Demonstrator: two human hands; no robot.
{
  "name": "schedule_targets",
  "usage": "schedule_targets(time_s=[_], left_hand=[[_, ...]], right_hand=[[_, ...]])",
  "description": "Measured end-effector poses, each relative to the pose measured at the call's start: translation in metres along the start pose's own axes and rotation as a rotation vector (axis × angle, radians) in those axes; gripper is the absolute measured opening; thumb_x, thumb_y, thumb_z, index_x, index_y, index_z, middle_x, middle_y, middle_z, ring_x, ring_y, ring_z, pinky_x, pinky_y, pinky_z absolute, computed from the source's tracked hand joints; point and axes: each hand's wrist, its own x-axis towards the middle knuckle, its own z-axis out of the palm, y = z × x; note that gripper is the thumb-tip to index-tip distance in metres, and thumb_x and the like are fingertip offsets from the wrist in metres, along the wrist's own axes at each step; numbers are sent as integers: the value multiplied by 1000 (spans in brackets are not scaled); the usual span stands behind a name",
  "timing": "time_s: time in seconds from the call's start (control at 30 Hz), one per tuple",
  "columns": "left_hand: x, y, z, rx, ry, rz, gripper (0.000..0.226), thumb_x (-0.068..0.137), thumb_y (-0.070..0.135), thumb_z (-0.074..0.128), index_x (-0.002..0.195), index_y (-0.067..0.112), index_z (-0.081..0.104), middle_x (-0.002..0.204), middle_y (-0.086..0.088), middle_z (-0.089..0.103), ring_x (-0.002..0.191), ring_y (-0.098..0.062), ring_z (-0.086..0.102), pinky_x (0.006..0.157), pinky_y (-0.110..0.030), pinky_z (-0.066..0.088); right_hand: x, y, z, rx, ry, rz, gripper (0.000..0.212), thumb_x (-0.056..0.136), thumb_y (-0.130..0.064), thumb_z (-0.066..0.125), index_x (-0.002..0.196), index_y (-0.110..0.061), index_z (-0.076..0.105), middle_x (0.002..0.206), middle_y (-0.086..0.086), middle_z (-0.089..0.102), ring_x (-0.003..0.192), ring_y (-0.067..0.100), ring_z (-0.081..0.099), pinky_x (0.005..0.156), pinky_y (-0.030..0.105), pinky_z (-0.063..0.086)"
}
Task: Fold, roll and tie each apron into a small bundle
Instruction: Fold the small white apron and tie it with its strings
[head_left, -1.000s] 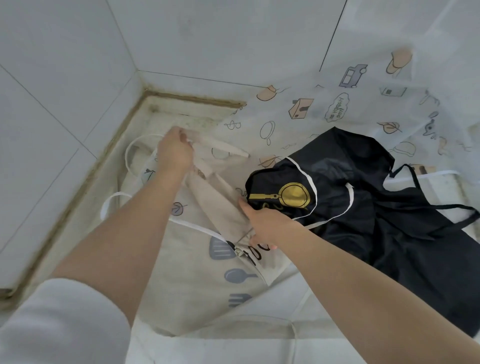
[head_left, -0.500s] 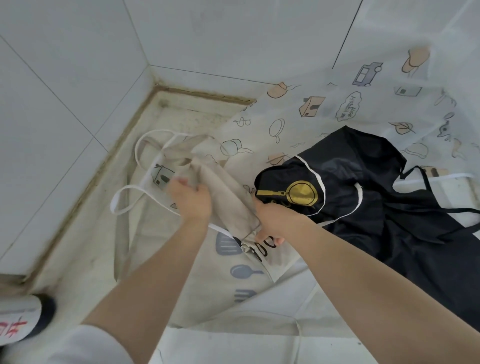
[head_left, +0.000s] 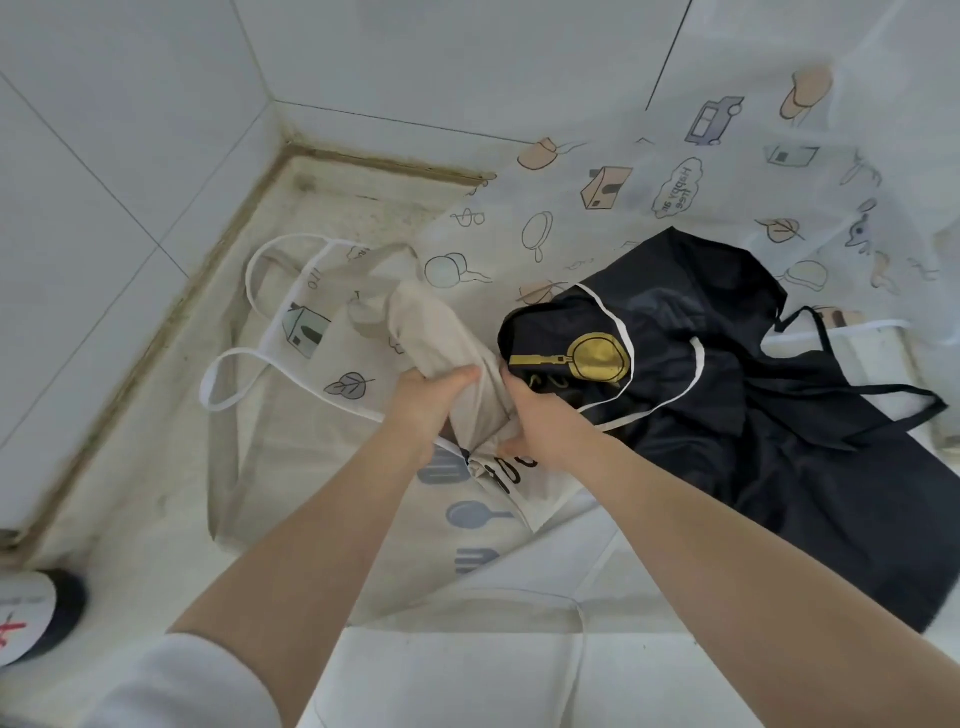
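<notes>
head view, looking down into a tiled corner. the left hand (head_left: 427, 402) and the right hand (head_left: 540, 422) both grip a bunched beige apron (head_left: 441, 343), fingers curled and clamped around the gathered cloth from either side. the beige apron lies on top of a printed apron (head_left: 306, 332) with a house and leaf pattern, whose white strap (head_left: 228, 374) loops out toward the wall. just beside the right hand lies a black apron (head_left: 727, 395) with a gold pan emblem (head_left: 587, 358) and white trim, spread on a patterned translucent sheet (head_left: 675, 187). a shoe (head_left: 36, 618) shows at lower left.
</notes>
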Motion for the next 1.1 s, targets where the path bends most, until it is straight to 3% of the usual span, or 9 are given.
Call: schedule_targets(time_s=[0.13,0.27,0.4,0.57,0.7,0.77,0.83,0.97,1.1], left_hand=[[-23,-12,14,270,-128,377,8,84,13,65,91,18,65,83,7,67,76,4,61,69,-15,49],[-35,-36,18,582,-241,546,27,90,17,59,114,5,61,104,-7,67,95,-18,61,74,-21,43],[-40,-48,22,818,-323,601,24,94,12,50,113,-2,58,99,-20,66,89,-35,61,68,-28,41],[-42,-53,17,861,-428,683,25,97,15,47,113,2,61,108,-17,65,97,-32,60,81,-33,46],[-44,-58,18,880,-431,705,23,87,28,55,98,10,62,91,-2,63,88,-27,60,75,-33,47],[-46,-61,20,1036,-426,745,51,72,57,55,104,18,61,102,3,65,97,-19,58,86,-34,47],[-49,-67,24,1378,-402,751,82,64,71,55,130,23,48,133,3,53,124,-18,44,108,-32,29],[-56,-71,35,1621,-292,740,96,74,65,56,149,23,13,157,4,13,144,-20,10,117,-39,3],[-68,-63,46,1587,-329,583,75,88,35,50,149,17,10,156,1,12,145,-22,-3,117,-41,-3]], right_hand=[[6,12,7,492,-69,109,60,69,-25,78,122,-18,51,103,3,65,99,21,61,85,28,48],[-11,34,0,1002,-197,65,35,74,9,63,105,-7,63,92,10,66,89,20,60,83,30,48],[-27,39,1,1229,-262,4,32,63,2,67,95,-4,66,94,12,65,93,22,61,85,32,49],[-33,39,-6,1187,-289,-27,47,64,-1,74,110,-4,64,105,12,67,104,24,61,95,35,47],[-53,61,-16,1015,-203,-88,52,72,-7,78,121,-5,61,117,13,65,112,25,60,103,40,44],[-70,72,-22,967,-203,-141,45,76,-6,73,119,-5,62,117,13,66,112,23,61,100,34,46],[-85,78,-24,979,-260,-159,41,72,0,70,112,-1,64,111,12,68,106,18,63,95,27,48],[-102,80,-15,679,-302,-21,27,62,-23,74,87,-11,72,88,0,67,86,12,59,84,26,44],[-111,89,-14,498,-216,80,12,77,-26,62,71,-20,71,89,-5,68,93,17,61,91,30,44]])
